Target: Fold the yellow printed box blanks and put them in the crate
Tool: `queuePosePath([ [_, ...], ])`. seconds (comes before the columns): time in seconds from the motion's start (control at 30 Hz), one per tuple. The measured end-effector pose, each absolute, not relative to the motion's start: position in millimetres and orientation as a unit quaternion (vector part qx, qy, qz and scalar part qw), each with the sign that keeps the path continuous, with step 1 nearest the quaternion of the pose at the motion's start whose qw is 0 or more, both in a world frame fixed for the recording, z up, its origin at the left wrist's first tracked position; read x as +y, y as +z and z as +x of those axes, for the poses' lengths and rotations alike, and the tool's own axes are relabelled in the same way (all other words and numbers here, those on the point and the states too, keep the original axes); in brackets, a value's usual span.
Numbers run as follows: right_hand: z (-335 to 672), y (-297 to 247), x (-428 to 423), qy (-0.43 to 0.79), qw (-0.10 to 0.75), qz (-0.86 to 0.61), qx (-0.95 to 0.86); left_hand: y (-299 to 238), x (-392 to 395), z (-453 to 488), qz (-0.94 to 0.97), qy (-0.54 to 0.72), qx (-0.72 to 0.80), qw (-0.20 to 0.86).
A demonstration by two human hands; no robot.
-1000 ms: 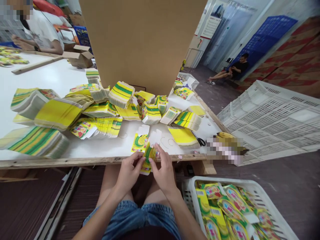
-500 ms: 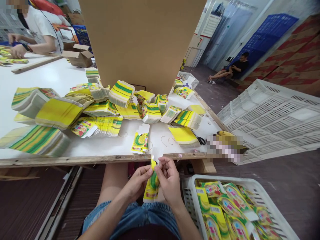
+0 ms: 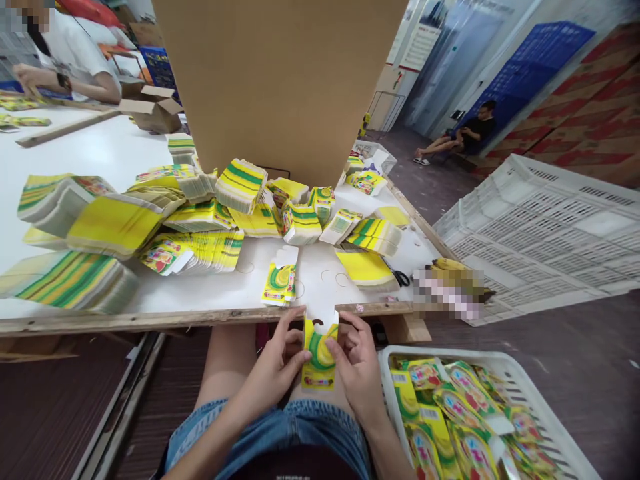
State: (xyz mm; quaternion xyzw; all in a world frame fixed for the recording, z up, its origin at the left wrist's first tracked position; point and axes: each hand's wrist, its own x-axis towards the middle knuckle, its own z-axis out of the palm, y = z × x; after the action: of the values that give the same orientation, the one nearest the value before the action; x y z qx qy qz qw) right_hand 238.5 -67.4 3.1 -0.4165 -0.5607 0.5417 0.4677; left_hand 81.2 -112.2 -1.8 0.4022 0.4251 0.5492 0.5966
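Between my two hands, above my lap, is a small yellow and green printed carton (image 3: 320, 357) with its white top flap up. My left hand (image 3: 280, 360) grips its left edge, thumb on the front. On the opposite edge, my right hand (image 3: 355, 360) has its thumb pressed to the printed face and its fingers behind. Just beyond, near the table's front edge, lies another printed carton (image 3: 279, 279) with a white flap. Bundles of flat cartons (image 3: 115, 223) are heaped across the table (image 3: 240, 290).
A white basket (image 3: 525, 373) full of printed cartons stands low at my right. Scissors (image 3: 401, 277) and bananas (image 3: 453, 268) are near the table's right corner. A tall cardboard sheet (image 3: 280, 80) rises behind the bundles. A co-worker (image 3: 80, 53) is at far left; another person (image 3: 475, 130) sits at back right.
The carton in my hands has turned from edge-on to face me, and it looks wider now. My hands have moved apart to its two sides.
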Motion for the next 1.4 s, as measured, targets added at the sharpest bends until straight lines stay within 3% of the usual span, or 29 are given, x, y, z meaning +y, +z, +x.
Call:
queuePosePath([
  [0.17,253,18,-67,0.573,0.385,-0.378,-0.617,12,-114,68,0.367,0.512,0.326,0.705],
  [0.27,257,23,-64,0.529,0.351,-0.376,-0.674,11,-115,67,0.351,0.5,0.316,0.726],
  [0.57,260,19,-57,0.471,0.4,-0.399,-0.677,4,-114,76,0.395,0.492,0.386,0.673],
  [0.73,266,24,-55,0.478,0.304,-0.432,-0.702,1,-111,80,0.452,0.487,0.47,0.58],
  [1.13,257,26,-58,0.367,0.186,-0.512,-0.754,4,-108,78,0.394,0.509,0.442,0.625],
  [1.4,274,20,-63,0.418,0.33,-0.486,-0.693,3,-102,105,0.403,0.505,0.45,0.616],
])
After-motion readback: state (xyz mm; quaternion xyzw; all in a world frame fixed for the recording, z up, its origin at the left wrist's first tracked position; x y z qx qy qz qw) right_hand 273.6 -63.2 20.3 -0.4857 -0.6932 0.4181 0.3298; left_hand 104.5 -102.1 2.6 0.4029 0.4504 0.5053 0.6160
